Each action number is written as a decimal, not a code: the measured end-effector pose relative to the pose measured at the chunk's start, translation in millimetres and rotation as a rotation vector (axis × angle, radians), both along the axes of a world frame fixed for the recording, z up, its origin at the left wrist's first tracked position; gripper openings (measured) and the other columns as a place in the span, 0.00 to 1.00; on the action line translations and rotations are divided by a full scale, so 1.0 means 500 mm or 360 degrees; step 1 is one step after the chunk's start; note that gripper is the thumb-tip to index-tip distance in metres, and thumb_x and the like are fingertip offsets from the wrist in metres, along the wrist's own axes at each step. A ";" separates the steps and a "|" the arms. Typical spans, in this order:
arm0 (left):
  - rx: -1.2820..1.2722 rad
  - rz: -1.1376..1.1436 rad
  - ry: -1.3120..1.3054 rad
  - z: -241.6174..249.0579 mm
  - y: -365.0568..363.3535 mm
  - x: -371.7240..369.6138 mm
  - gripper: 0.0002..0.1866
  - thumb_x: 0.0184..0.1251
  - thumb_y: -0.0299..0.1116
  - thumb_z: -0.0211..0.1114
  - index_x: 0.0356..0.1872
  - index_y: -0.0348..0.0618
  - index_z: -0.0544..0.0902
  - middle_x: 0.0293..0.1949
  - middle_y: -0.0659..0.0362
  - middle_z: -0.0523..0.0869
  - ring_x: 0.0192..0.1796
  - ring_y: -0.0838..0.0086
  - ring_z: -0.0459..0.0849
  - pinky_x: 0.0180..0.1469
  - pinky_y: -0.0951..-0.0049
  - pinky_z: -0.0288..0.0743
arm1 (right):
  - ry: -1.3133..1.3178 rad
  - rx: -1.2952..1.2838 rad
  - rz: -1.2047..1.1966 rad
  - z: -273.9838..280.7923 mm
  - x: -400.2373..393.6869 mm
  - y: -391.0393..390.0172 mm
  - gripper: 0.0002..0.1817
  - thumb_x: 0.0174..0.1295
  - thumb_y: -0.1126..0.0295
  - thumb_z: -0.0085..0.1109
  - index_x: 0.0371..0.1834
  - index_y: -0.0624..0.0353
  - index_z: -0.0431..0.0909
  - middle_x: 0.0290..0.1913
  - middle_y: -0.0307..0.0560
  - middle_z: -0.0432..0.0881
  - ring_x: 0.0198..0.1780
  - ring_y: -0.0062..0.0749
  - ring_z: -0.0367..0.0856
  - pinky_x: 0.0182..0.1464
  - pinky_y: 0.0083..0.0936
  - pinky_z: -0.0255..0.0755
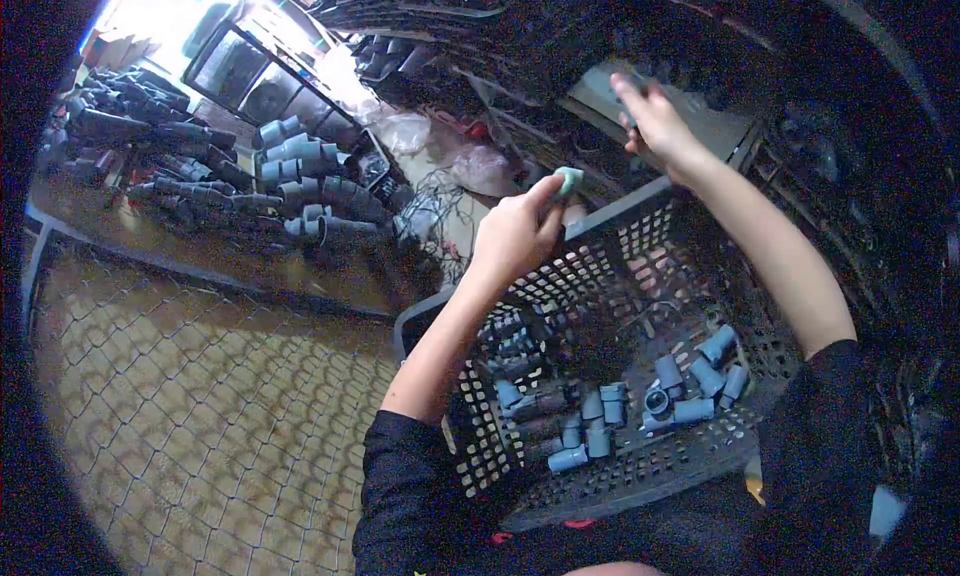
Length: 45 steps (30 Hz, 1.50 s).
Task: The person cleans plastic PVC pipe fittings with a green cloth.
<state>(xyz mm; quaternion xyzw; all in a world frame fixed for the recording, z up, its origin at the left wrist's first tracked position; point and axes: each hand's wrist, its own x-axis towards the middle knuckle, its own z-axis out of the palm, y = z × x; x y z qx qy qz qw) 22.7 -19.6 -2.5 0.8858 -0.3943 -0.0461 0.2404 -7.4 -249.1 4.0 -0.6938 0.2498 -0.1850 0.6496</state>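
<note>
My left hand (515,234) is closed, pinching a small pale green piece (569,181) between thumb and fingers above the far rim of a dark perforated plastic basket (625,206). Farther right and higher, my right hand (655,126) is raised beyond the same rim. Its fingers are curled, and a dark sliver shows at them, too blurred to name. Inside the basket lie several blue-grey plastic pipe fittings (695,410), loosely scattered, with darker fittings (540,401) at the left.
Stacked grey pipe fittings (305,161) fill a bench at the upper left. Chain-link mesh (200,406) stretches below it. Clear plastic bags (480,168) and tangled cords lie behind my left hand. A flat grey board (600,94) is beside my right hand.
</note>
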 end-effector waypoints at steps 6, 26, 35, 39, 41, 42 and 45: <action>-0.0106 -0.0028 -0.0273 -0.006 0.006 -0.004 0.20 0.64 0.41 0.60 0.58 0.54 0.76 0.33 0.44 0.86 0.37 0.48 0.84 0.39 0.50 0.77 | 0.1006 -0.1500 0.0104 -0.108 0.096 -0.165 0.27 0.57 0.57 0.62 0.56 0.61 0.73 0.53 0.63 0.80 0.54 0.60 0.80 0.56 0.50 0.73; -0.0071 -0.0011 -0.0166 -0.015 0.014 0.001 0.20 0.65 0.42 0.59 0.57 0.54 0.76 0.30 0.43 0.85 0.34 0.46 0.84 0.38 0.49 0.77 | 0.1364 -0.1477 -0.0330 -0.328 0.162 -0.434 0.37 0.53 0.62 0.62 0.67 0.66 0.64 0.63 0.63 0.73 0.63 0.53 0.74 0.62 0.40 0.71; -0.0003 0.0010 -0.0067 -0.012 0.012 0.003 0.21 0.65 0.42 0.59 0.59 0.54 0.75 0.33 0.42 0.85 0.37 0.45 0.84 0.42 0.51 0.76 | 0.0915 -0.1577 -0.0135 -0.196 0.109 -0.276 0.25 0.53 0.59 0.60 0.53 0.60 0.80 0.53 0.58 0.81 0.56 0.51 0.80 0.57 0.42 0.74; -0.0008 -0.0007 -0.0078 -0.012 0.011 0.004 0.21 0.65 0.41 0.59 0.60 0.55 0.75 0.33 0.42 0.85 0.37 0.45 0.84 0.41 0.50 0.76 | 0.0965 -0.1571 0.0033 -0.176 0.114 -0.252 0.22 0.54 0.60 0.60 0.52 0.57 0.80 0.50 0.58 0.83 0.52 0.53 0.81 0.53 0.43 0.75; 0.0014 -0.0006 -0.0051 -0.006 0.005 -0.001 0.21 0.65 0.42 0.60 0.59 0.55 0.75 0.33 0.42 0.85 0.38 0.45 0.84 0.41 0.50 0.76 | 0.0553 -0.1622 0.0203 -0.120 0.095 -0.205 0.17 0.59 0.60 0.56 0.47 0.59 0.80 0.46 0.58 0.83 0.47 0.53 0.82 0.49 0.45 0.75; 0.0022 0.0008 -0.0028 -0.006 0.002 -0.002 0.21 0.65 0.42 0.60 0.59 0.55 0.76 0.33 0.42 0.85 0.38 0.45 0.84 0.42 0.51 0.76 | 0.0353 -0.1772 0.0110 -0.077 0.080 -0.153 0.15 0.61 0.61 0.55 0.43 0.60 0.79 0.43 0.57 0.83 0.45 0.53 0.82 0.46 0.45 0.75; 0.0027 0.0038 -0.0039 0.006 0.002 -0.009 0.20 0.65 0.43 0.58 0.57 0.54 0.77 0.32 0.42 0.85 0.37 0.46 0.84 0.41 0.50 0.78 | -0.0653 -0.2217 0.0164 0.021 0.026 0.018 0.11 0.62 0.62 0.54 0.37 0.59 0.79 0.37 0.52 0.82 0.39 0.49 0.83 0.40 0.43 0.76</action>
